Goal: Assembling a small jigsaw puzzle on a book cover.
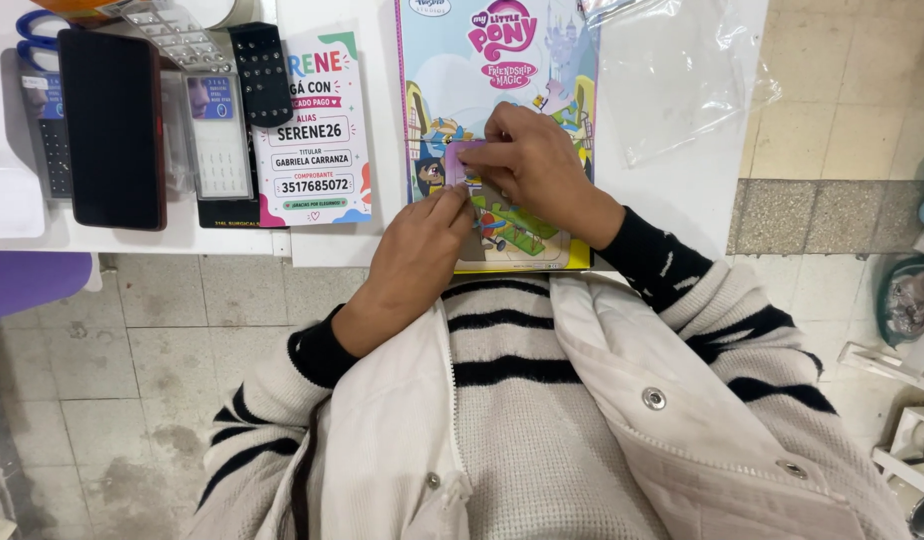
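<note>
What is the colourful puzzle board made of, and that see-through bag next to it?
The puzzle board looks like glossy printed cardboard: flat, stiff, with a bright cartoon picture. The see-through bag looks like thin soft plastic: it is crinkled and shiny.

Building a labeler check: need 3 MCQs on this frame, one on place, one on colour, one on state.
1. Where does the black phone lie?
A. on the white counter, at the picture's left
B. on the floor
C. under the plastic bag

2. What colours are the sweater sleeves?
A. red and blue
B. cream with black stripes
C. plain green

3. What are the hands doing?
A. hanging off the counter
B. holding the scissors
C. both on the sticker sheet

Key: 1 A, it lies beside the calculators; 2 B, stripes show on both arms; 3 C, left hand and right hand pinch at the colourful sticker sheet.
</note>
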